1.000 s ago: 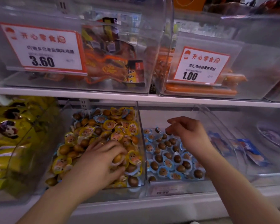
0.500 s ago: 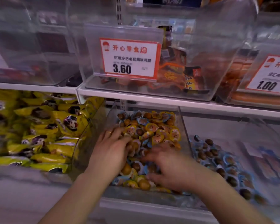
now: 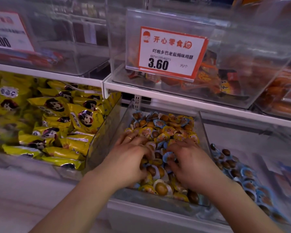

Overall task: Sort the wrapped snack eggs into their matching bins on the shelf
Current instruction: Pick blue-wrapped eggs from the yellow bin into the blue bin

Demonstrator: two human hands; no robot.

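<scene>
A clear middle bin (image 3: 204,130) holds a pile of yellow-wrapped eggs (image 3: 166,130) with a few blue-wrapped ones mixed in. Both of my hands are down in its front half. My left hand (image 3: 129,160) lies on the pile with its fingers curled into the eggs, and what it holds is hidden. Close to its right, my right hand (image 3: 188,165) pinches a blue-wrapped egg (image 3: 168,156) at its fingertips. The neighbouring bin on the right holds blue-wrapped eggs (image 3: 242,174) in a loose layer.
A bin of yellow snack packets (image 3: 57,115) fills the left side. Above, a white shelf edge (image 3: 208,105) carries a clear bin of orange packets (image 3: 217,78) with a 3.60 price tag (image 3: 171,52). Blue flat packets lie at the far right.
My right hand left the blue-egg bin and moved left into the yellow-egg bin, beside my left hand. The view shifted left and closer.
</scene>
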